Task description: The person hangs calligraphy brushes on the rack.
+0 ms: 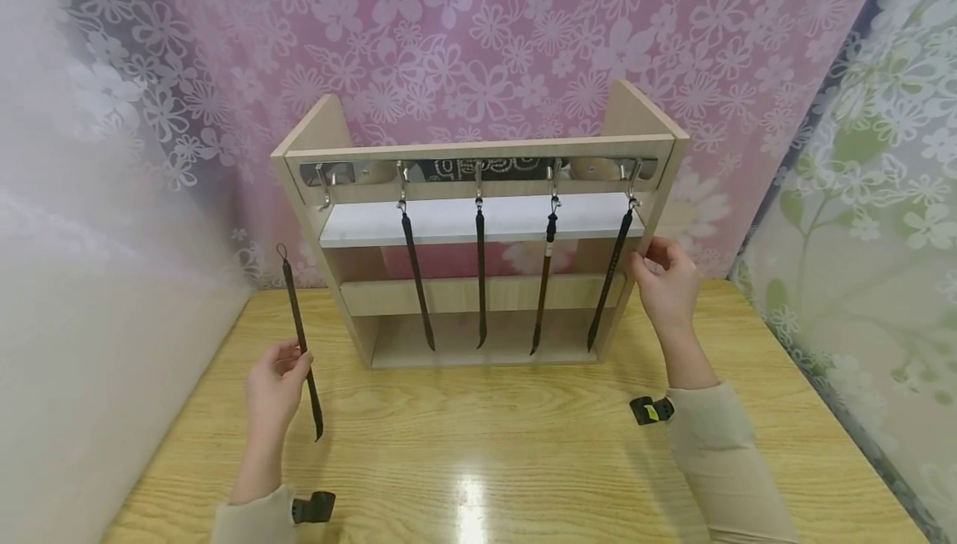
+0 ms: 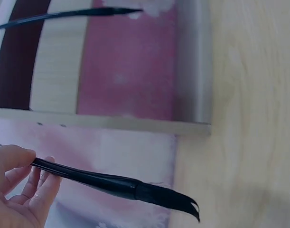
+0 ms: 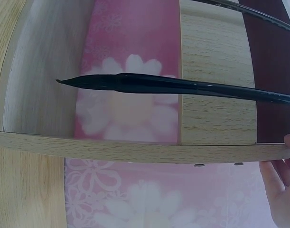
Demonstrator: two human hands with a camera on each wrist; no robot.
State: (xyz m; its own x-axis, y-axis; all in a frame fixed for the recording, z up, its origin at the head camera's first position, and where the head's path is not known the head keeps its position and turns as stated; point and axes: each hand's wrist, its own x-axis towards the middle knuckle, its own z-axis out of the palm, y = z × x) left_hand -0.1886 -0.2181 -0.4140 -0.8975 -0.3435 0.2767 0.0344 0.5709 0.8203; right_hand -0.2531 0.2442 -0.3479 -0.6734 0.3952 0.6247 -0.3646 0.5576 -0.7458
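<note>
My left hand (image 1: 275, 386) pinches a dark calligraphy brush (image 1: 295, 303) between thumb and fingers, left of a small wooden shelf (image 1: 449, 295). The brush stands nearly upright, cord loop at the top; its black, slightly split tip (image 2: 166, 197) shows in the left wrist view. My right hand (image 1: 669, 286) grips the shelf's right side panel (image 3: 135, 148), thumb at the front edge and fingers on the outer side. Several brushes, among them one with a reddish-brown handle (image 1: 546, 274), hang tip down from the shelf's hooks. The leftmost hook (image 1: 324, 187) bears no brush.
A shiny metal hook strip (image 1: 441, 170) runs across the shelf's upper front board. The shelf stands on a wood-grain table (image 1: 449, 444). Pink flowered cloth (image 1: 478, 46) hangs behind it, with a pale surface (image 1: 112, 278) at left and a flowered one (image 1: 860, 220) at right.
</note>
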